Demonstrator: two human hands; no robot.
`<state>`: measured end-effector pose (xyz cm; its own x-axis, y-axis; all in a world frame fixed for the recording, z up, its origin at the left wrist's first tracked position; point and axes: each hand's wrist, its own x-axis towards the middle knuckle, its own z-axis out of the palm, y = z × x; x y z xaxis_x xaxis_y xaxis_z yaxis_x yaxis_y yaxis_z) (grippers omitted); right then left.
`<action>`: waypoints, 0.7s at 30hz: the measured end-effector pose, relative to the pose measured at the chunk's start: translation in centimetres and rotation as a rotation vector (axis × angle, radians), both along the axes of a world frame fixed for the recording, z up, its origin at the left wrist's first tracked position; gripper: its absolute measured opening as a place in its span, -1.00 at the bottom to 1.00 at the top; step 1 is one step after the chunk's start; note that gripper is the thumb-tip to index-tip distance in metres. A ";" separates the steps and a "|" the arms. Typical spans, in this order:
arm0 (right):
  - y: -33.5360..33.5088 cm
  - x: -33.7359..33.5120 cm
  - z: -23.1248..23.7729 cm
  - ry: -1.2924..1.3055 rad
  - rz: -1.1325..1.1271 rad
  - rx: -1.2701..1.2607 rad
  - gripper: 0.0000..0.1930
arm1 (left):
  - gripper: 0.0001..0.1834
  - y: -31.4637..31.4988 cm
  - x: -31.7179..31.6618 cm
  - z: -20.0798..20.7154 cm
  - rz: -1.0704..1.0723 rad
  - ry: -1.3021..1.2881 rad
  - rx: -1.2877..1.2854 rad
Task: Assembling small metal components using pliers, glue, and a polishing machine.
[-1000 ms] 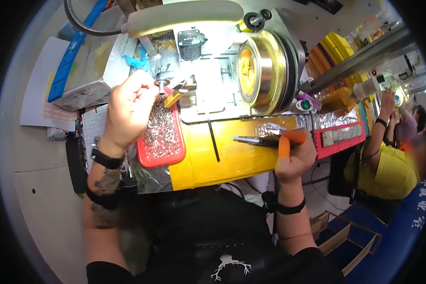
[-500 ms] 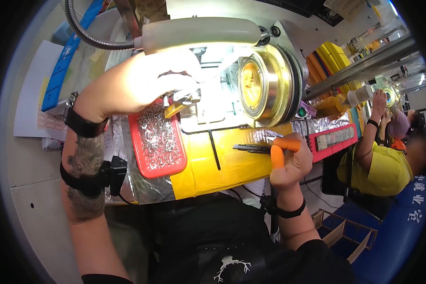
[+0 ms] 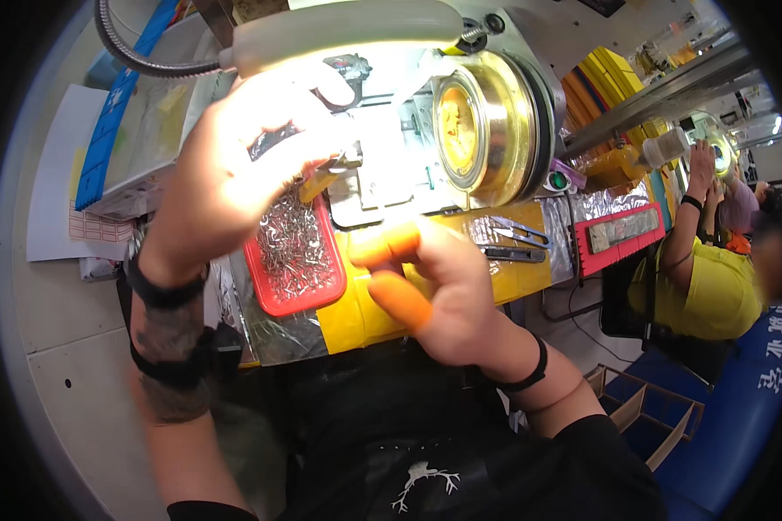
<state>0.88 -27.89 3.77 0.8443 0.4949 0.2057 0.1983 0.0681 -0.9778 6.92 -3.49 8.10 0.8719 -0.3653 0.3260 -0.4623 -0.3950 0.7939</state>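
My left hand (image 3: 256,139), washed out by the lamp's glare, reaches over the left side of a bench machine (image 3: 382,178). Its fingers are spread, one near a black knob (image 3: 347,74) and another beside a small metal fitting with a yellow bar (image 3: 320,184); whether they touch is lost in the glare. Nothing shows in its grasp. My right hand (image 3: 452,295) hovers over the yellow mat (image 3: 356,319), orange covers on two fingertips, which are apart with nothing visible between them. Right of it, a dark slim tool (image 3: 513,253) and tweezers (image 3: 521,231) lie on the bench.
A red tray (image 3: 297,304) of small metal parts stands below my left hand. The machine carries a round, yellowish wheel housing (image 3: 495,139); a tubular lamp (image 3: 347,30) hangs above. Rightward are a pink holder with a grey block (image 3: 621,230) and a yellow-shirted person (image 3: 708,286).
My right hand has moved left, away from the dark tool that was at its fingertips; that tool now lies beside the tweezers. My left hand's fingers have spread. The view has shifted slightly.
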 end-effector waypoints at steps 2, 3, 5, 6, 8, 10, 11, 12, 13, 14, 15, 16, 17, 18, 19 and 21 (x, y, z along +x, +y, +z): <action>1.3 -0.1 -0.3 0.281 -0.009 0.181 -0.87 | -0.92 -1.9 -2.1 -0.6 0.119 -0.129 -0.041; 1.7 0.5 -0.7 0.338 -0.020 0.297 -0.88 | -0.92 -3.1 -3.2 -1.4 0.111 -0.126 -0.042; 3.0 1.3 -1.2 0.455 -0.028 0.545 -0.86 | -0.92 -4.4 -5.1 -2.1 0.258 0.021 -0.196; 3.7 1.7 -1.5 0.457 -0.034 0.547 -0.86 | -0.93 -4.7 -5.2 -2.2 0.303 -0.232 0.017; 4.7 2.3 -1.9 0.482 -0.163 0.690 -0.82 | -0.92 -5.2 -5.5 -3.0 0.321 -0.312 0.103; 4.7 3.0 -2.6 0.407 -0.158 0.671 -0.84 | -0.90 -5.8 -5.9 -3.1 0.369 -0.408 0.256; 4.7 3.2 -2.8 0.330 -0.151 0.649 -0.83 | -0.90 -5.9 -6.0 -3.2 0.369 -0.407 0.259; 4.7 3.3 -2.8 0.331 -0.152 0.650 -0.83 | -0.90 -5.9 -6.0 -3.4 0.372 -0.434 0.299; 4.7 3.4 -2.7 0.128 -0.229 0.454 -0.85 | -0.89 -6.0 -6.1 -3.6 0.375 -0.461 0.340; 4.8 3.5 -2.7 -0.073 -0.300 0.255 -0.86 | -0.91 -6.0 -6.4 -3.7 0.404 -0.480 0.364; 4.7 3.6 -2.6 -0.073 -0.303 0.255 -0.86 | -0.91 -5.9 -6.2 -3.8 0.402 -0.479 0.363; 4.6 3.6 -2.6 -0.052 -0.299 0.210 -0.89 | -0.95 -5.6 -5.9 -4.0 0.380 -0.505 0.385; 4.5 3.7 -2.6 -0.031 -0.294 0.165 -0.91 | -0.92 -5.3 -5.8 -4.2 0.358 -0.531 0.408; 4.6 3.8 -2.6 -0.029 -0.295 0.167 -0.91 | -0.92 -5.0 -5.7 -3.7 0.356 -0.529 0.410; 4.7 4.0 -2.7 -0.001 -0.290 0.210 -0.92 | -0.86 -4.8 -5.7 -2.7 0.323 -0.496 0.402; 4.9 4.3 -3.0 0.050 -0.286 0.292 -0.95 | -0.71 -3.7 -5.5 -1.3 0.289 -0.459 0.407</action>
